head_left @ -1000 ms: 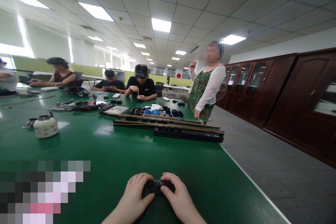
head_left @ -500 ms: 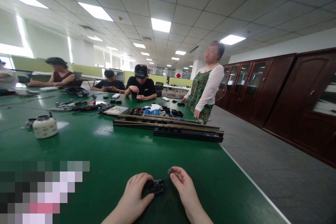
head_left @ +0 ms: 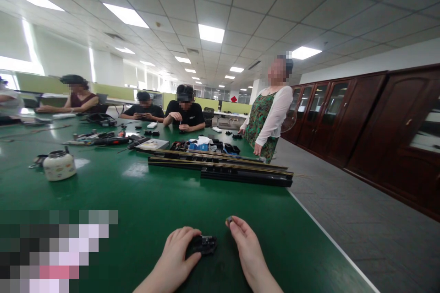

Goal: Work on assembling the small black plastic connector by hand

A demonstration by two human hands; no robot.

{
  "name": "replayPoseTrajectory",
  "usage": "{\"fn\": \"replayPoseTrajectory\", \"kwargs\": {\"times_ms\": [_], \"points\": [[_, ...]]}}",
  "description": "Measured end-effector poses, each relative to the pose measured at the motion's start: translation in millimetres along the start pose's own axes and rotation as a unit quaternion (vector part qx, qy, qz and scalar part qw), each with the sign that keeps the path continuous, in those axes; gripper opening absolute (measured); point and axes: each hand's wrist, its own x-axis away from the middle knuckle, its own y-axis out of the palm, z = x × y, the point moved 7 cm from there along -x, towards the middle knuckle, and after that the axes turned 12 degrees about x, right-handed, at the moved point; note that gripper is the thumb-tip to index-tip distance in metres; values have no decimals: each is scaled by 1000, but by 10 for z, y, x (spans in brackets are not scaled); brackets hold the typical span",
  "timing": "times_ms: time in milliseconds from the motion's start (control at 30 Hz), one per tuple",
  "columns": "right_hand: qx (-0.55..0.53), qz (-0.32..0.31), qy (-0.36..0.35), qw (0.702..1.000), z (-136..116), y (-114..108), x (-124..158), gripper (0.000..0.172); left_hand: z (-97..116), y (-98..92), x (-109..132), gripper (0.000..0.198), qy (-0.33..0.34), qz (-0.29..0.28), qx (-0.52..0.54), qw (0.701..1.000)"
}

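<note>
While the black part (head_left: 208,245), on or just above the table (head_left: 137,206), is pinched by the left hand (head_left: 175,252), presumably for steadiness, a tiny piece (head_left: 229,220) is pinched by the right hand (head_left: 245,242), apart from it, likely for clearance.

We see a cream pot (head_left: 59,167) on the green table (head_left: 130,201). Across from us, thin brass-coloured rods (head_left: 220,163) lie over long black bars (head_left: 247,179). Dark wooden cabinets (head_left: 364,121) line our right, behind a standing person (head_left: 263,114).
</note>
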Motion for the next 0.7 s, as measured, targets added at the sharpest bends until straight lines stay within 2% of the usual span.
{"fn": "replayPoseTrajectory", "kwargs": {"times_ms": [200,700], "points": [[-31,5,16,999,51,-13,-15,48,-21,8,3,38,-13,-7,-6,1000],[-13,15,17,1000,71,-36,-38,49,-26,11,-9,36,-12,-4,-10,1000]]}}
